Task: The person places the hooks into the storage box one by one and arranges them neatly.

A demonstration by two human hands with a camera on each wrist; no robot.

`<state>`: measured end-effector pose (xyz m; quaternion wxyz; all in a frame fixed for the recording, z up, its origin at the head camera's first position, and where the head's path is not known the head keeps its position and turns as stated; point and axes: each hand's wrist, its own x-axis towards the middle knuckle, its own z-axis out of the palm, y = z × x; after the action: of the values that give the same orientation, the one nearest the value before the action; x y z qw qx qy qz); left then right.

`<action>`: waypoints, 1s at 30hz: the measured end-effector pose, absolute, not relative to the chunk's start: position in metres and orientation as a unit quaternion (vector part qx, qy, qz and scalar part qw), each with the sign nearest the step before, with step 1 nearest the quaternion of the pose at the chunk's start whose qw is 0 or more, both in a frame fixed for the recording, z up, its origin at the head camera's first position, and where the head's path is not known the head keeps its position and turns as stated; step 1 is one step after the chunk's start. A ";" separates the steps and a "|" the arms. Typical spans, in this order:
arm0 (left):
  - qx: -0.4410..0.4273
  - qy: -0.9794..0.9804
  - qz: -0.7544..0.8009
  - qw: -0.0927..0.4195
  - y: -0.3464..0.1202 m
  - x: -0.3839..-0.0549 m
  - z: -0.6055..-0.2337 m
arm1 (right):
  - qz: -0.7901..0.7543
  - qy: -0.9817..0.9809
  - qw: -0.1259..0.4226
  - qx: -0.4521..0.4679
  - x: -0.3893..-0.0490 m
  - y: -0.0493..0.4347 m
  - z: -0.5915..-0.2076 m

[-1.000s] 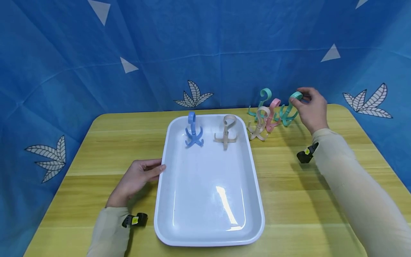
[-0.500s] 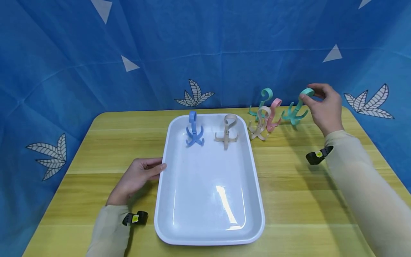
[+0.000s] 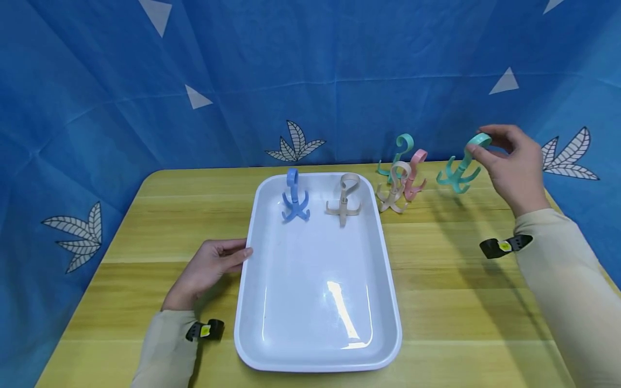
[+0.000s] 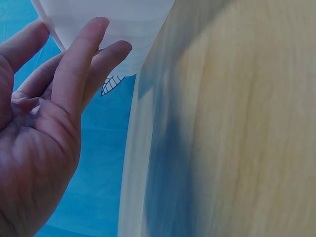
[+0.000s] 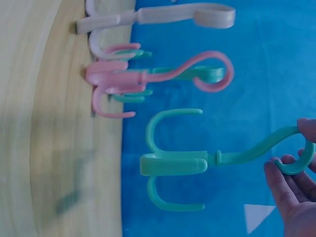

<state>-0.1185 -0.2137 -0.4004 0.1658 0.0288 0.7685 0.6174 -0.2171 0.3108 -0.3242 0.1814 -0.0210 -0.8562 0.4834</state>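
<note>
My right hand [image 3: 516, 167] pinches a green four-pronged hook [image 3: 456, 175] by its curled top, its prongs hanging downward above the table's right back part. In the right wrist view, thumb and fingers meet around that curl. At the left side of a white tray [image 3: 317, 368], my left hand [image 3: 208, 272] grips the rim, thumb on top and fingers against the outer wall. Inside the tray's far end stand a blue hook [image 3: 295, 207] and a beige hook [image 3: 343, 209]. Right of the tray, another beige hook [image 3: 391, 199], a pink hook [image 3: 413, 183] and a second green hook [image 3: 399, 156] stand clustered.
The wood-grain table [image 3: 436, 318] runs back to a blue cloth backdrop [image 3: 233, 64] printed with leaves and triangles. Each sleeve carries a small black wrist camera [image 3: 499, 247].
My right hand has carried the green hook rightward, away from the clustered hooks and up off the table. The left hand stays on the tray's rim.
</note>
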 end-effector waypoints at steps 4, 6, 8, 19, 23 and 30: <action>0.029 0.769 0.617 0.165 -0.214 -0.118 -0.400 | 0.485 -0.857 0.175 -0.001 -0.202 0.311 -0.317; 0.030 0.770 0.616 0.165 -0.213 -0.118 -0.400 | 0.487 -0.857 0.168 0.007 -0.193 0.311 -0.313; 0.031 0.770 0.615 0.165 -0.213 -0.119 -0.401 | 0.488 -0.857 0.166 0.018 -0.185 0.310 -0.309; 0.029 0.774 0.611 0.164 -0.213 -0.119 -0.401 | 0.429 -0.883 0.180 0.060 -0.161 0.299 -0.298; 0.028 0.773 0.611 0.166 -0.213 -0.120 -0.400 | 0.408 -0.892 0.179 0.074 -0.155 0.296 -0.296; 0.027 0.776 0.608 0.166 -0.215 -0.119 -0.400 | 0.425 -0.882 0.175 0.101 -0.151 0.291 -0.297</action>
<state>-0.1188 -0.2146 -0.3997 0.1662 0.0272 0.7759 0.6080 -0.1514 0.2913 -0.2971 0.1746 0.1005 -0.8823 0.4255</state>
